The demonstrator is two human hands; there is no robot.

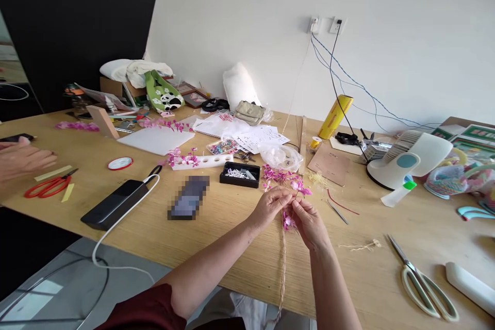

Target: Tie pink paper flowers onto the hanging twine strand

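Observation:
Over the table's front part, my left hand (pixel 273 203) and my right hand (pixel 308 217) meet, both closed in a fingertip pinch. Between the fingertips is the thin stem of a purple-pink artificial flower (pixel 304 191); its exact grip point is partly covered by the fingers. Below the hands, more purple petals (pixel 287 220) sit at the top of a braided cord (pixel 283 263), which hangs down past the table edge. Just behind my hands lies a pile of similar artificial flowers (pixel 276 174).
Left of my hands are a black tray (pixel 240 175), a blurred phone (pixel 189 197) and a black power bank (pixel 113 203). To the right lie scissors (pixel 419 286), tweezers (pixel 337 212) and a white fan (pixel 410 157). Another person's hand (pixel 27 160) rests at far left near red-handled scissors (pixel 48 185).

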